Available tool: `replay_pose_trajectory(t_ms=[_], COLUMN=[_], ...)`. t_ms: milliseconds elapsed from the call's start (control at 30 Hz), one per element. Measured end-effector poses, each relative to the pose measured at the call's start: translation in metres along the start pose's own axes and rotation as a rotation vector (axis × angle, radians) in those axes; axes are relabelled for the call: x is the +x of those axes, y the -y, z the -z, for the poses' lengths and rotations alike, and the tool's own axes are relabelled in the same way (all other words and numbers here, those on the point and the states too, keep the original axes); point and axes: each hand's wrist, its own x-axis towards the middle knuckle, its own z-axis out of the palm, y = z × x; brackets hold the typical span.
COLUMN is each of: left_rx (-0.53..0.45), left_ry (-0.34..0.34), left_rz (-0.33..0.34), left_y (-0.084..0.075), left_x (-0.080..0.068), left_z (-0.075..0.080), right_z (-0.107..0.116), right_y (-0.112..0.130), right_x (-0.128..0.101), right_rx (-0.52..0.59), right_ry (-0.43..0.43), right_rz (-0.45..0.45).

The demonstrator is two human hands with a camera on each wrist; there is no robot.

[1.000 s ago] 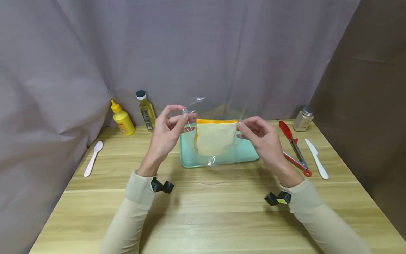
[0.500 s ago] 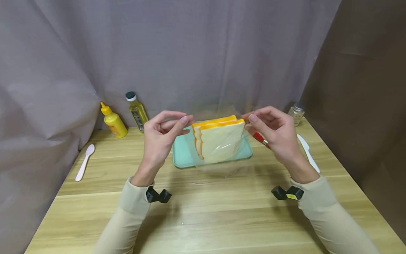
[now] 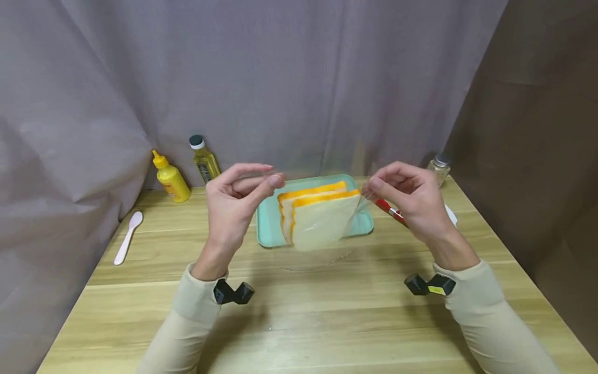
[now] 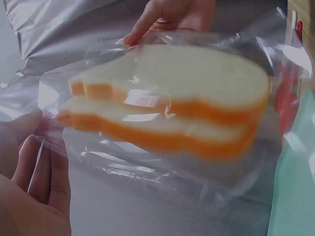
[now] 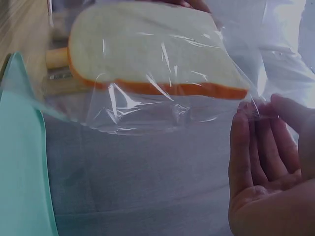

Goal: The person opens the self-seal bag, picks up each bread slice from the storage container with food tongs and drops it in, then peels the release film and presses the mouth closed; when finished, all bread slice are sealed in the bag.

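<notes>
Your left hand [image 3: 233, 200] and right hand [image 3: 411, 200] each pinch a top corner of the clear bag [image 3: 322, 221] between thumb and fingertips — two bread slices [image 3: 315, 215] hang inside, lifted above the green tray [image 3: 266, 223] near the table's [image 3: 299, 322] back edge.

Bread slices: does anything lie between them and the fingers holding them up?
Yes. A clear bag wraps the slices; the left hand and right hand pinch only its top corners, not the bread.
</notes>
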Motion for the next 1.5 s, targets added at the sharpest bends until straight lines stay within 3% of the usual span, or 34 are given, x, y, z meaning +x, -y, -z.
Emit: replay_pose_trajectory(t_ms=[133,333,467,667,800,1000,1100,1233,1500], left_rx=[-0.079,-0.1,-0.12,-0.105,-0.103,-0.136,-0.14,-0.167,-0.202], left_ry=[0.018,0.046,0.055,0.077,0.055,0.016,0.014,0.034,0.067], left_rz=[0.016,0.033,0.053,0.025,0.017,0.065,0.057,0.059,0.168], left_y=[0.001,-0.001,-0.002,-0.003,-0.002,0.0,0.001,0.001,0.002], left_x=[0.002,0.002,0.002,0.001,0.003,0.006,0.006,0.007,0.007], left_z=[0.003,0.002,0.001,0.002,0.005,0.008,0.01,0.013,0.016], right_z=[0.004,0.008,0.009,0.01,0.008,0.0,-0.003,-0.005,-0.001], right_y=[-0.004,-0.004,0.001,0.006,0.009,0.015,0.017,0.017,0.014], right_x=[0.0,0.002,0.001,0.002,0.001,-0.003,-0.004,-0.003,-0.001], right_rx=[-0.013,0.018,0.02,0.092,0.105,-0.015,-0.09,-0.084,-0.052], right_ry=[0.014,-0.007,-0.034,-0.036,-0.044,-0.128,-0.15,-0.158,-0.196], right_rz=[-0.031,-0.068,-0.046,-0.037,0.01,0.063,0.091,0.147,0.153])
